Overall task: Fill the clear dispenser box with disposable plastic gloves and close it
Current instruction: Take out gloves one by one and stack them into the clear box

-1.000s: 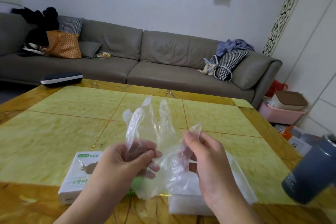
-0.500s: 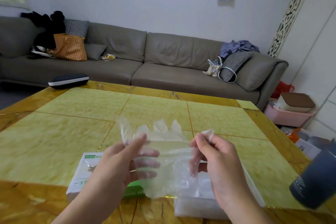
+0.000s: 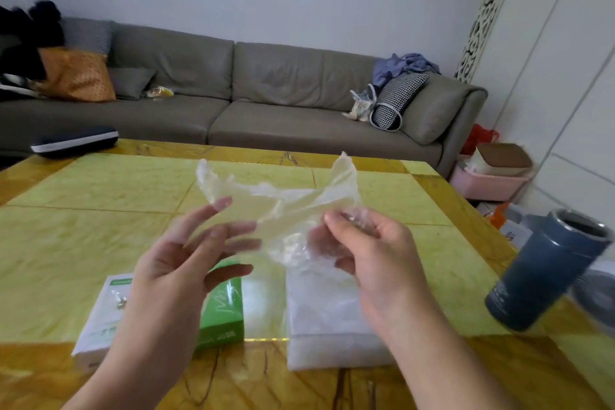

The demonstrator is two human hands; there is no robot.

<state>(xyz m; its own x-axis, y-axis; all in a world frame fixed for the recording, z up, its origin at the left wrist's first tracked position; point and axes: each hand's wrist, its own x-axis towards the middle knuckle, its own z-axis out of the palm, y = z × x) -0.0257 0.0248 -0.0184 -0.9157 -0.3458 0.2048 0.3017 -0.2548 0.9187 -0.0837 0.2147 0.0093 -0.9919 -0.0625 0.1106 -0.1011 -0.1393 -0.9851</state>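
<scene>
**Glove held crumpled above the table**

Plastic glove (image 3: 283, 206), thin, clear and wrinkled, hangs in the air over the yellow stone table (image 3: 100, 236). It is bunched and stretched sideways, two limp points sticking up at its far corners, and the table's colour shows through it. The right hand (image 3: 372, 260) pinches the glove's right side between thumb and fingers, the film gathered in its grasp. The left hand (image 3: 179, 263) is spread, its fingers straight and fanned; their tips lie against the glove's left edge, partly behind the film.

Directly below the glove, on the table, lies a flat whitish stack of gloves (image 3: 329, 319) in clear wrapping. Left of that stack sits a green and white carton (image 3: 219, 319), partly hidden by the left forearm. Right of the stack, near the table's edge, stands a dark blue cylindrical cup (image 3: 545, 273).
</scene>
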